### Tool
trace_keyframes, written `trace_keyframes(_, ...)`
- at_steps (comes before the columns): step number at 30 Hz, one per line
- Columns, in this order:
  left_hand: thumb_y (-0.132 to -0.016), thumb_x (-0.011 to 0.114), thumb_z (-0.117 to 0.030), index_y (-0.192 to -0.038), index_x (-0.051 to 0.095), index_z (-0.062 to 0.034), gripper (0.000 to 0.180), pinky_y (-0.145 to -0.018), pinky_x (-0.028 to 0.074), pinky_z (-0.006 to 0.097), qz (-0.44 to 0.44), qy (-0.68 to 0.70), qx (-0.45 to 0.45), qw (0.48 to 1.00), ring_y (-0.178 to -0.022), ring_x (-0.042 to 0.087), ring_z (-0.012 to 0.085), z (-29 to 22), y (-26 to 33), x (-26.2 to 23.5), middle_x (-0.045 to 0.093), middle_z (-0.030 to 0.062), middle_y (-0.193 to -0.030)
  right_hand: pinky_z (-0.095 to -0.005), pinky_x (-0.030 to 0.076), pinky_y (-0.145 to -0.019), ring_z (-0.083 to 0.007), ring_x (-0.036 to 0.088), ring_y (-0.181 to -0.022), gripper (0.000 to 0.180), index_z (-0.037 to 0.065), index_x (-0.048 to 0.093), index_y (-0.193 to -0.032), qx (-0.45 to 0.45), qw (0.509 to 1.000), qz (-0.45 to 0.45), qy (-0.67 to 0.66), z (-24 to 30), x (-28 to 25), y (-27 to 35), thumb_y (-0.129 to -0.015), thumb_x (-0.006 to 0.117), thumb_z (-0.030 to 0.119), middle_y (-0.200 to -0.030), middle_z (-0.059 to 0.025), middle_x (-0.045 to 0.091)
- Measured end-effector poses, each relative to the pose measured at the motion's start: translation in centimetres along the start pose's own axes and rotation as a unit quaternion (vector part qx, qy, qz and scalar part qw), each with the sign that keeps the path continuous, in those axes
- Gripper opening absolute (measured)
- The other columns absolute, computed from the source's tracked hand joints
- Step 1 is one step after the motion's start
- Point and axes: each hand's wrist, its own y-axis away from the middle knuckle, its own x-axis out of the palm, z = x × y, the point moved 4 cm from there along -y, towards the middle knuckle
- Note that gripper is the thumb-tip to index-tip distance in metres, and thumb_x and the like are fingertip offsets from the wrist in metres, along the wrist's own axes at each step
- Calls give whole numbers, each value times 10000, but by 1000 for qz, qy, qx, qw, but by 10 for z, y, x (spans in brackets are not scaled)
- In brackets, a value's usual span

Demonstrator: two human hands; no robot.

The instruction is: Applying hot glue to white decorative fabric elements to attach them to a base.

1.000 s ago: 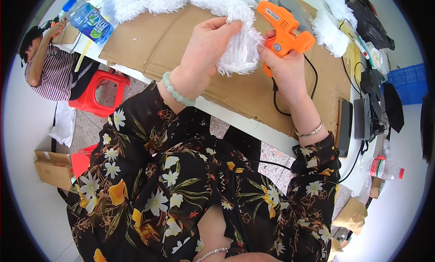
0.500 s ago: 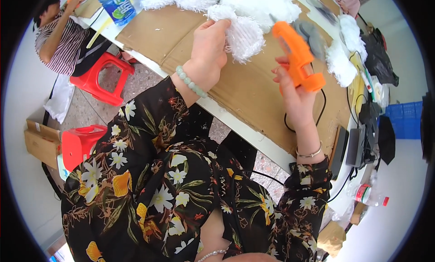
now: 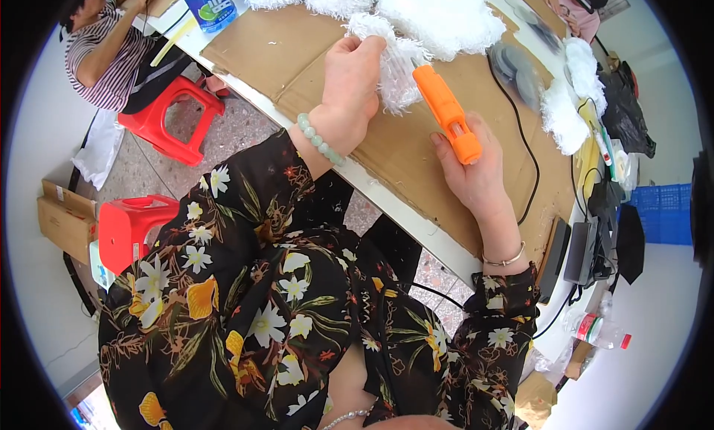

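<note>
My left hand (image 3: 355,80) grips a white fluffy fabric piece (image 3: 394,65) and holds it over the brown cardboard sheet (image 3: 297,50) that covers the table. My right hand (image 3: 476,173) is closed around the handle of an orange glue gun (image 3: 446,111). The gun's nozzle points up and left and touches the edge of the fluffy piece. A black cord (image 3: 524,147) runs from the gun across the cardboard. A pale green bead bracelet sits on my left wrist and a thin metal bangle on my right.
More white fluffy pieces (image 3: 439,17) lie at the table's far side and at the right (image 3: 565,114). A blue bottle (image 3: 208,4) stands far left. Another person (image 3: 104,47) sits at the left. Two red stools (image 3: 167,117) (image 3: 130,229), a cardboard box (image 3: 67,218), a blue crate (image 3: 666,214).
The glue gun has swung down from upright to lie slanted, with its nozzle now at the fluffy piece. My left hand keeps its hold on the piece. The view has shifted.
</note>
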Motion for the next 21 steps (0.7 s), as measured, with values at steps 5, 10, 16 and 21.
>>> trace_keyframes(5, -831, 581, -76, -881, 543, 16, 112, -547, 463, 305, 8, 12, 13, 1000, -654, 542, 126, -9, 12, 6, 552, 48, -764, -419, 493, -746, -369, 590, -870, 328, 6, 533, -1019, 1, 1000, 2, 11, -1, 2, -2, -757, 719, 74, -960, -171, 606)
trace_keyframes(10, -817, 604, -86, -884, 547, 24, 140, -535, 429, 292, 3, -5, 27, 1000, -646, 497, 109, 0, 5, 1, 532, 36, -752, -416, 482, -705, -361, 577, -811, 279, 8, 526, -987, 41, 999, 0, -6, -4, 3, -2, -787, 705, 83, -903, -164, 584)
trace_keyframes(16, -805, 624, -96, -878, 548, 20, 156, -534, 380, 272, 11, -22, 47, 999, -638, 446, 93, 4, 2, 0, 510, 21, -739, -406, 476, -656, -345, 569, -743, 245, 12, 526, -964, 72, 997, 3, 1, -8, 2, -1, -820, 698, 113, -841, -147, 569)
trace_keyframes(21, -806, 623, -99, -868, 551, 16, 150, -538, 375, 272, 11, -28, 48, 998, -642, 442, 90, 3, 3, -1, 506, 17, -737, -400, 471, -617, -335, 565, -699, 225, 16, 534, -938, 52, 999, -9, -1, -5, 0, -3, -823, 699, 118, -808, -134, 567)
